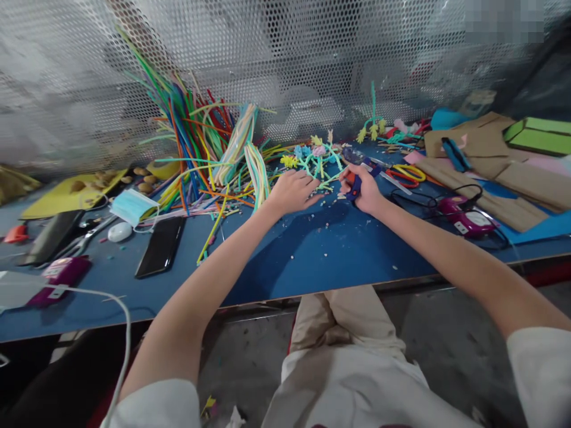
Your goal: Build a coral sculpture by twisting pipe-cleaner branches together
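My left hand point(293, 191) rests low over the table, its thumb apart from its fingers. Light green pipe cleaner pieces point(329, 185) lie at its fingertips; whether it touches them I cannot tell. Just beyond, a cluster of pipe cleaner flowers point(317, 151) in yellow, blue and lilac spreads its mint stems. My right hand point(363, 189) is closed around a dark blue and orange tool that looks like a hot glue gun point(355, 188), partly hidden by the fingers. A translucent stick point(398, 182) lies behind it.
A large heap of pipe cleaners point(191, 131) leans on the perforated metal panel point(307, 65). Left lie a phone point(160, 246), a face mask point(134, 205) and scissors point(89, 238). To the right are yellow-and-red handles point(408, 173), a purple device point(466, 215) with black cable, and brown paper point(491, 166).
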`<state>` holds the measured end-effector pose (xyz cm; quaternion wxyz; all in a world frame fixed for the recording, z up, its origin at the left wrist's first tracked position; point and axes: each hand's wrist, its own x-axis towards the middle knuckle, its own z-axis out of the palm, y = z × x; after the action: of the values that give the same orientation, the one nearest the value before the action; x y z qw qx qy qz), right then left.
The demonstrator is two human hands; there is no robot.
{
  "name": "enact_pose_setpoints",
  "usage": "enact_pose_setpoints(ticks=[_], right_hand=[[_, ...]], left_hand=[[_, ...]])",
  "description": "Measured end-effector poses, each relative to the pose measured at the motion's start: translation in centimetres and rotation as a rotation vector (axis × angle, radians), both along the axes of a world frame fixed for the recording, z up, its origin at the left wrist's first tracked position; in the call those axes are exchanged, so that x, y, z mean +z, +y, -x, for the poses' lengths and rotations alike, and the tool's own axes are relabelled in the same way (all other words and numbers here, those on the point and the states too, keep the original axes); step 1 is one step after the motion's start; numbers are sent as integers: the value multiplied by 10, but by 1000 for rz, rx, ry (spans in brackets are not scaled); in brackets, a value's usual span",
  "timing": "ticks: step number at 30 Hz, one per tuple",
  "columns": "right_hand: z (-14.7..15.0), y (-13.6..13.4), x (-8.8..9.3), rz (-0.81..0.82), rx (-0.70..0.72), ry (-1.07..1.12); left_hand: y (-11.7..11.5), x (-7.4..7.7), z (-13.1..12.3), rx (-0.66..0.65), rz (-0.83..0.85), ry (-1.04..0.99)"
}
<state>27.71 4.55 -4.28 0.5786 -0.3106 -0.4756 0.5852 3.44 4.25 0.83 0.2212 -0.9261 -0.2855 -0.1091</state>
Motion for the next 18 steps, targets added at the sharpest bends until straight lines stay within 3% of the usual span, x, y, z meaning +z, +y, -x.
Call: enact_pose_setpoints(ticks=[5, 10, 14, 18], right_hand=[[7, -16, 4, -16, 187, -67], [5, -21, 3, -46, 354, -234], [8, -18, -4, -114, 330, -359], [14, -12, -10, -142, 187, -521]], left_hand=[[-13, -4, 30, 4, -57, -114], [-27, -21, 47, 73, -130, -113], [-29, -30, 49, 106, -121, -147], [-30, -33, 44, 101, -70, -166]])
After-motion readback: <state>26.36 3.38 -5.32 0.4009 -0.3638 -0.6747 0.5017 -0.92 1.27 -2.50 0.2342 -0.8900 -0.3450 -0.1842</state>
